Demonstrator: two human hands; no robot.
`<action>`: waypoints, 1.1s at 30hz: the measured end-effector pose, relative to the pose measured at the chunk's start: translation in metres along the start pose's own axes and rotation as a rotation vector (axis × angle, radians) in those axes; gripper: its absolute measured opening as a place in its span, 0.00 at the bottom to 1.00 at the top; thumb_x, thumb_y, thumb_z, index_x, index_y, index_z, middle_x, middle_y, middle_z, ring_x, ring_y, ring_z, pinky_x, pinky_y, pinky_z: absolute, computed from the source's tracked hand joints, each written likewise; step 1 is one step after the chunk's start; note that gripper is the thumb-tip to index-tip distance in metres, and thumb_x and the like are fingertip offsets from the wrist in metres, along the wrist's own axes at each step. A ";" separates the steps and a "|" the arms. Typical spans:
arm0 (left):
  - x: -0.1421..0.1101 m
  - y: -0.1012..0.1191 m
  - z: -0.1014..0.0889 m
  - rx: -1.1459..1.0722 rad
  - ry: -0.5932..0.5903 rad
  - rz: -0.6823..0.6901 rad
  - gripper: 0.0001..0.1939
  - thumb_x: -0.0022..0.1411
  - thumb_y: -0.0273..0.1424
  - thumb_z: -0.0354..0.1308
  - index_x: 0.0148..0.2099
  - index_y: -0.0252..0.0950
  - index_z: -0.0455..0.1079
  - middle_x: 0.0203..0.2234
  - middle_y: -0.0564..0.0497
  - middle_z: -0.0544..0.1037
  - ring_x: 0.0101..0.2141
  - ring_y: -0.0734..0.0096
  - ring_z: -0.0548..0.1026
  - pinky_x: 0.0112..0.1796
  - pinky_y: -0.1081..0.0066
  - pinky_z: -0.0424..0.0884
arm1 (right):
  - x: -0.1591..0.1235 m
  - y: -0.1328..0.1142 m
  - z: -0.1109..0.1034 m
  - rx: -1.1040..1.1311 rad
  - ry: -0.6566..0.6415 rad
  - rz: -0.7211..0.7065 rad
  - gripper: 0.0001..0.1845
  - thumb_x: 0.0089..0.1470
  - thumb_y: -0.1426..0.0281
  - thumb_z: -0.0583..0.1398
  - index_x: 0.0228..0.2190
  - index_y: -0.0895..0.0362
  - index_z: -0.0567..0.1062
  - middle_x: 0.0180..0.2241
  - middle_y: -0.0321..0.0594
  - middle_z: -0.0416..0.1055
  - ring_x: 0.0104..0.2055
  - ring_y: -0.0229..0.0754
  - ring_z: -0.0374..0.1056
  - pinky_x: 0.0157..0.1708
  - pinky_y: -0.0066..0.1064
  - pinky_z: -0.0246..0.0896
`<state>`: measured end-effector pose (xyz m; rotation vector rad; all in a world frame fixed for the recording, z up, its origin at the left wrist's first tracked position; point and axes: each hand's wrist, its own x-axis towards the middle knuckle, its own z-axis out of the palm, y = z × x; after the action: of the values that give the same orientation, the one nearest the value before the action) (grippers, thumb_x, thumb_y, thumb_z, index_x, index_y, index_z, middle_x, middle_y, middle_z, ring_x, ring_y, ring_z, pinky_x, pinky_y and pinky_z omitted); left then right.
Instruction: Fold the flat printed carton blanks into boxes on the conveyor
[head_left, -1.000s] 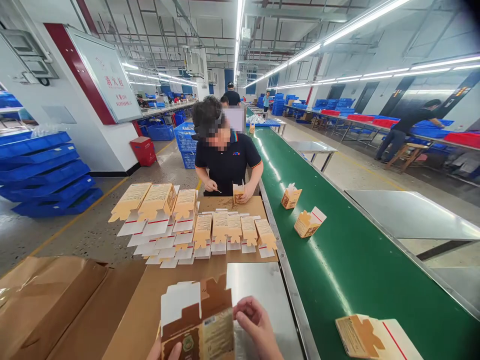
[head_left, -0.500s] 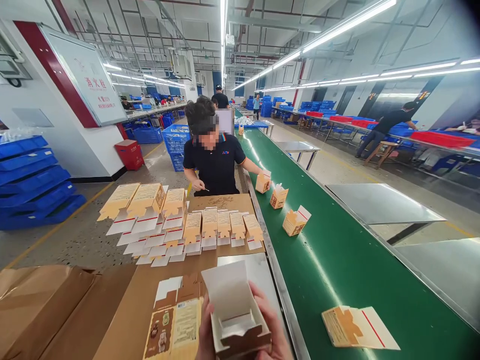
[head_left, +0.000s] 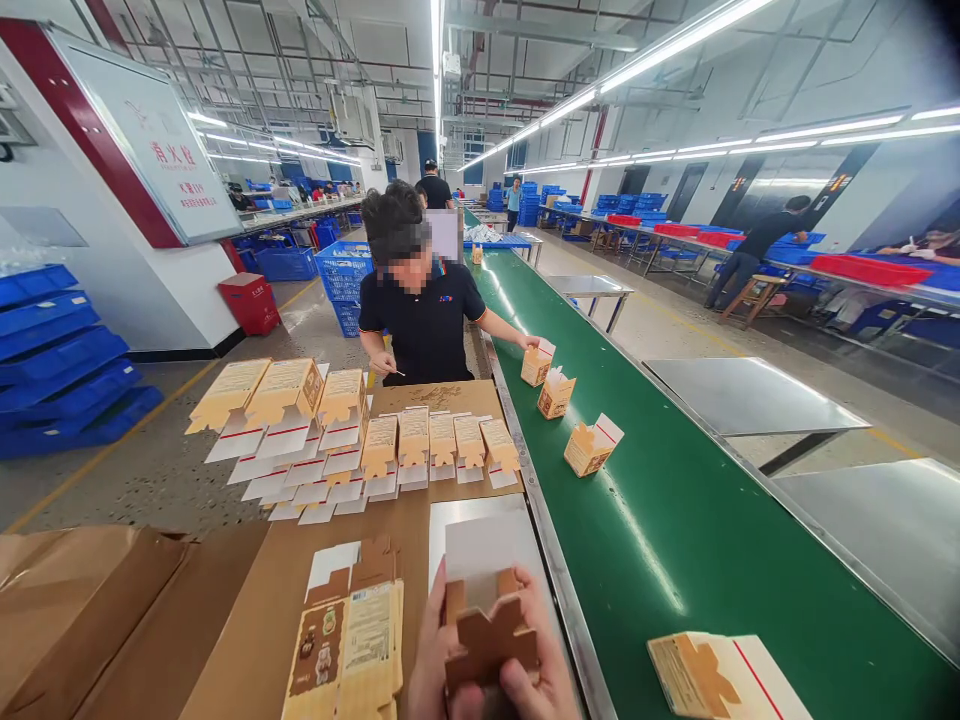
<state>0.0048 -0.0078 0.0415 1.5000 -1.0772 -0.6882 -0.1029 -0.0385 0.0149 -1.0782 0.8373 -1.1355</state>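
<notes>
Both my hands grip one small brown-and-white carton (head_left: pixel 487 625) at the bottom centre, its interlocking brown bottom flaps facing me. My left hand (head_left: pixel 431 660) clasps its left side. On its right side sits my right hand (head_left: pixel 544 670), with a finger pressed on the flaps. A stack of flat printed carton blanks (head_left: pixel 349 650) lies just left of my hands on the brown worktop (head_left: pixel 247 640). Folded cartons lie on the green conveyor belt (head_left: pixel 675 520): one near me (head_left: pixel 720 680), one further along (head_left: pixel 591 447).
A co-worker in a black shirt (head_left: pixel 420 320) across the worktop sets a carton (head_left: pixel 537 363) on the belt beside another (head_left: pixel 555 393). Rows of fanned carton blanks (head_left: pixel 352 435) lie between us. Brown cardboard (head_left: pixel 82 610) lies at left, metal tables (head_left: pixel 750 395) at right, blue crates behind.
I have turned the carton from its open inside to its brown bottom flaps, which are now folded together. The co-worker has reached out and put a carton down on the belt.
</notes>
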 end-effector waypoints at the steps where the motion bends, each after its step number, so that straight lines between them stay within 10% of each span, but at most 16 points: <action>1: -0.001 0.001 0.001 -0.013 0.017 0.009 0.31 0.54 0.57 0.46 0.48 0.42 0.71 0.55 0.45 0.69 0.59 0.49 0.60 0.58 0.52 0.56 | -0.003 0.001 0.006 0.047 0.027 0.061 0.29 0.42 0.43 0.59 0.40 0.50 0.73 0.57 0.44 0.56 0.59 0.60 0.55 0.53 0.44 0.58; 6: -0.001 -0.007 0.010 -0.083 0.116 -0.014 0.17 0.64 0.40 0.41 0.50 0.41 0.64 0.61 0.48 0.60 0.59 0.62 0.59 0.56 0.60 0.58 | -0.003 0.002 0.014 0.067 0.092 -0.050 0.23 0.49 0.50 0.58 0.45 0.45 0.65 0.57 0.40 0.56 0.54 0.51 0.61 0.52 0.40 0.59; 13: 0.001 -0.051 0.008 0.098 -0.028 0.060 0.18 0.61 0.42 0.44 0.23 0.39 0.64 0.46 0.43 0.69 0.48 0.56 0.68 0.45 0.61 0.65 | 0.014 0.004 -0.005 -0.345 -0.053 -0.019 0.16 0.48 0.58 0.59 0.18 0.55 0.65 0.40 0.45 0.61 0.42 0.49 0.64 0.39 0.36 0.61; 16: 0.003 -0.056 0.005 0.097 -0.009 -0.037 0.18 0.60 0.41 0.45 0.24 0.39 0.65 0.44 0.43 0.71 0.50 0.55 0.67 0.47 0.60 0.65 | 0.011 0.006 -0.008 -0.306 -0.124 0.052 0.11 0.46 0.60 0.61 0.28 0.55 0.70 0.45 0.46 0.62 0.49 0.51 0.62 0.46 0.37 0.59; 20: 0.018 -0.048 0.003 -0.061 0.060 -0.175 0.19 0.60 0.44 0.46 0.48 0.40 0.65 0.54 0.45 0.66 0.55 0.59 0.64 0.52 0.60 0.63 | -0.002 0.024 -0.018 0.055 -0.332 0.162 0.50 0.40 0.56 0.67 0.58 0.49 0.48 0.59 0.48 0.56 0.61 0.53 0.55 0.57 0.42 0.51; 23: 0.036 -0.055 -0.007 -0.058 -0.044 -0.329 0.26 0.60 0.48 0.44 0.56 0.39 0.57 0.57 0.43 0.64 0.55 0.62 0.65 0.52 0.62 0.64 | 0.005 0.051 -0.033 0.118 -0.110 0.312 0.52 0.38 0.52 0.67 0.56 0.51 0.47 0.56 0.51 0.62 0.57 0.53 0.62 0.56 0.44 0.54; 26: 0.055 -0.085 -0.033 0.329 -0.062 -0.390 0.28 0.58 0.50 0.41 0.52 0.37 0.61 0.56 0.43 0.65 0.56 0.61 0.63 0.55 0.63 0.60 | 0.045 0.075 -0.052 0.021 0.148 0.488 0.50 0.33 0.51 0.69 0.52 0.55 0.53 0.47 0.51 0.71 0.49 0.54 0.70 0.46 0.44 0.65; 33: 0.060 -0.165 -0.118 0.761 0.114 -0.744 0.37 0.51 0.53 0.40 0.53 0.31 0.60 0.55 0.31 0.62 0.54 0.32 0.61 0.53 0.43 0.52 | 0.212 0.084 -0.090 -0.153 0.297 0.521 0.15 0.57 0.66 0.58 0.45 0.59 0.68 0.40 0.40 0.71 0.36 0.39 0.71 0.35 0.36 0.69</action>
<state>0.1744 -0.0145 -0.0841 2.6282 -0.6902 -0.7015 -0.1118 -0.2596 -0.0901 -0.7526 1.3663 -0.8027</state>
